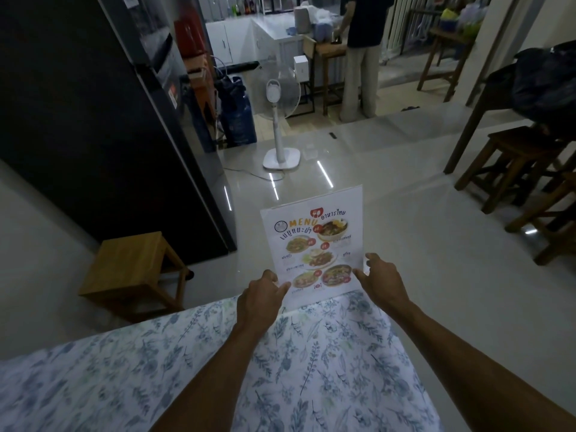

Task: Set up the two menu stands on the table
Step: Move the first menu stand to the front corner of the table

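A menu stand (313, 241), a clear upright holder with a white sheet of food photos and the word MENU, stands at the far corner of the table with the blue floral cloth (311, 363). My left hand (260, 297) pinches its lower left edge. My right hand (378, 277) holds its lower right edge, fingers curled around the side. The stand leans slightly away from me. Only one menu stand is in view.
A light wooden stool (134, 269) stands left of the table beside a tall black fridge (93, 120). A white floor fan (282, 120) stands ahead on the tiled floor. Dark wooden stools (523, 163) are at right. A person (361, 57) stands at a far counter.
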A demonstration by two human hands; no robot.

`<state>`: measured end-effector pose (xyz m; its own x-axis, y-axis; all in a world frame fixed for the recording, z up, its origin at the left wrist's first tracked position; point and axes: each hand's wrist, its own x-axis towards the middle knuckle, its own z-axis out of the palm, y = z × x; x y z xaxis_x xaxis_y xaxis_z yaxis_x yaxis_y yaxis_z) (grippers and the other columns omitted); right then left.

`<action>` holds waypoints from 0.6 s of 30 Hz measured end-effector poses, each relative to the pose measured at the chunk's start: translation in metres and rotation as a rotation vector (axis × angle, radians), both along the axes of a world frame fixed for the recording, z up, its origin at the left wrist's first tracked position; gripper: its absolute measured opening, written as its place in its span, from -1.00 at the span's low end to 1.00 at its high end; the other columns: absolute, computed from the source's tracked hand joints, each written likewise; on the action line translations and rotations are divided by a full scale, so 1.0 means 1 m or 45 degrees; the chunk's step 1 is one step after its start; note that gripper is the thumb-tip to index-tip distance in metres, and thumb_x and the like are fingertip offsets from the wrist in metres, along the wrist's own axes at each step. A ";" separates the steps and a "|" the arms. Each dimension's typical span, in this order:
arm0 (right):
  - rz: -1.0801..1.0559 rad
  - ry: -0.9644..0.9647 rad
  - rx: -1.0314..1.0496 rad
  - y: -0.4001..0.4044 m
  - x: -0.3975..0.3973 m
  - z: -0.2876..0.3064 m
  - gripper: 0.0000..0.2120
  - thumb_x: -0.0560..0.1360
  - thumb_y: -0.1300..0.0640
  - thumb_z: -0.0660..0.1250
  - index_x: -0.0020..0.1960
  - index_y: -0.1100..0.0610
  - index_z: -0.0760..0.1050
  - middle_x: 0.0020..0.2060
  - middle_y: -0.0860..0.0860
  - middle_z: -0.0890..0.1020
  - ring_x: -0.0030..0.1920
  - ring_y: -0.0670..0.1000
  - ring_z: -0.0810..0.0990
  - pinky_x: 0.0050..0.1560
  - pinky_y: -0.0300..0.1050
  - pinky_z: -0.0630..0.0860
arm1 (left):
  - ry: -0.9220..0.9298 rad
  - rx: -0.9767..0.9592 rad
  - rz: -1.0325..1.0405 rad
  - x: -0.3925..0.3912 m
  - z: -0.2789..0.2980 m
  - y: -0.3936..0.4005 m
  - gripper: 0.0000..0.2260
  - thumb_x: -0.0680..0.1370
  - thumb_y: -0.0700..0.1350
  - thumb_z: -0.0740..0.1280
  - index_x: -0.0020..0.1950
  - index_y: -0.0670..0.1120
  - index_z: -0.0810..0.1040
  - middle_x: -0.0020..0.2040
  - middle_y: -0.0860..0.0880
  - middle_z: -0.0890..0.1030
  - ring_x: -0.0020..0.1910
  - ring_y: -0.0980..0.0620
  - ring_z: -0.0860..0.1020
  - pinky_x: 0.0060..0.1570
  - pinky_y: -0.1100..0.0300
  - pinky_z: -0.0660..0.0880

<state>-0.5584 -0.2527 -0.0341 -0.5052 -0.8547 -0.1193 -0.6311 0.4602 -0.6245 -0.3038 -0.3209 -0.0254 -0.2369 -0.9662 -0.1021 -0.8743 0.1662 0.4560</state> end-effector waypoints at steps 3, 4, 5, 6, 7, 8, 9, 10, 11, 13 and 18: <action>-0.021 0.061 -0.011 0.009 0.001 0.006 -0.48 0.54 -0.05 0.38 0.34 0.27 0.42 0.20 0.21 0.64 0.12 0.22 0.64 0.07 0.04 0.56 | -0.009 0.007 0.013 0.005 0.007 0.008 -0.58 0.58 0.28 0.22 0.22 -0.01 0.50 0.11 -0.02 0.68 0.05 -0.07 0.64 -0.05 0.09 0.54; -0.026 0.079 -0.017 0.013 0.001 0.009 -0.49 0.54 -0.04 0.38 0.33 0.27 0.43 0.20 0.21 0.64 0.13 0.21 0.64 0.07 0.03 0.55 | -0.006 0.004 0.015 0.007 0.010 0.012 -0.59 0.59 0.27 0.22 0.22 -0.01 0.50 0.11 -0.01 0.68 0.05 -0.07 0.64 -0.07 0.10 0.52; -0.030 0.093 -0.025 0.017 0.001 0.011 -0.50 0.53 -0.04 0.38 0.33 0.27 0.43 0.19 0.20 0.64 0.13 0.20 0.63 0.08 0.02 0.54 | 0.002 0.001 0.018 0.009 0.013 0.017 -0.61 0.59 0.26 0.22 0.21 -0.01 0.49 0.12 -0.01 0.68 0.06 -0.06 0.64 -0.07 0.10 0.50; -0.034 0.106 -0.030 0.022 0.002 0.014 -0.49 0.53 -0.03 0.39 0.34 0.26 0.43 0.19 0.19 0.64 0.14 0.19 0.62 0.09 0.01 0.53 | 0.009 -0.005 0.018 0.011 0.017 0.022 -0.62 0.60 0.25 0.21 0.21 -0.01 0.49 0.13 -0.01 0.67 0.06 -0.06 0.63 -0.06 0.10 0.50; -0.035 0.124 -0.037 0.027 0.003 0.018 -0.48 0.52 -0.03 0.39 0.35 0.26 0.42 0.19 0.19 0.63 0.15 0.19 0.61 0.10 0.01 0.52 | 0.014 -0.012 0.016 0.014 0.020 0.027 -0.62 0.60 0.25 0.21 0.21 0.00 0.49 0.13 0.00 0.67 0.07 -0.06 0.63 -0.04 0.09 0.50; -0.035 0.142 -0.043 0.032 0.006 0.022 -0.46 0.52 -0.04 0.39 0.36 0.25 0.41 0.19 0.18 0.63 0.16 0.18 0.60 0.11 0.01 0.52 | 0.017 -0.019 0.014 0.016 0.023 0.032 -0.62 0.60 0.25 0.20 0.22 0.00 0.49 0.14 0.00 0.67 0.07 -0.06 0.63 -0.03 0.08 0.51; -0.033 0.162 -0.055 0.038 0.009 0.026 -0.46 0.52 -0.05 0.39 0.37 0.24 0.41 0.18 0.18 0.63 0.16 0.18 0.60 0.12 0.01 0.52 | 0.021 -0.022 0.012 0.019 0.026 0.037 -0.61 0.60 0.26 0.19 0.22 0.01 0.49 0.14 0.00 0.67 0.07 -0.06 0.63 -0.01 0.07 0.52; -0.031 0.178 -0.065 0.044 0.012 0.030 -0.46 0.52 -0.05 0.39 0.37 0.23 0.41 0.17 0.17 0.63 0.14 0.17 0.61 0.11 0.01 0.52 | 0.026 -0.024 0.010 0.022 0.028 0.042 -0.60 0.60 0.27 0.18 0.23 0.01 0.49 0.14 -0.01 0.67 0.07 -0.06 0.63 0.00 0.06 0.53; -0.023 0.193 -0.075 0.050 0.017 0.034 -0.48 0.52 -0.05 0.39 0.35 0.22 0.43 0.15 0.16 0.64 0.12 0.16 0.61 0.09 0.00 0.52 | 0.031 -0.023 0.007 0.026 0.031 0.048 -0.59 0.60 0.28 0.17 0.23 0.01 0.49 0.13 -0.01 0.67 0.07 -0.07 0.63 0.01 0.04 0.54; -0.002 0.215 -0.081 0.063 0.027 0.043 -0.53 0.52 -0.06 0.39 0.31 0.19 0.46 0.11 0.15 0.65 0.08 0.14 0.62 0.04 -0.01 0.52 | 0.050 -0.021 0.004 0.034 0.039 0.062 -0.58 0.59 0.30 0.17 0.24 0.02 0.49 0.14 -0.01 0.67 0.07 -0.06 0.63 0.02 0.04 0.55; 0.045 0.253 -0.118 0.103 0.068 0.063 -0.56 0.51 -0.10 0.39 0.29 0.11 0.48 0.05 0.06 0.67 0.02 0.05 0.63 -0.06 -0.07 0.52 | 0.112 -0.027 0.018 0.069 0.059 0.112 -0.57 0.58 0.32 0.16 0.24 0.04 0.49 0.10 0.00 0.68 0.05 -0.06 0.64 0.04 0.04 0.55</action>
<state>-0.4905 -0.1496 0.0289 -0.4805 -0.8750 0.0596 -0.7608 0.3821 -0.5245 -0.2348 -0.2084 0.0337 -0.2307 -0.9711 -0.0608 -0.8332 0.1649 0.5278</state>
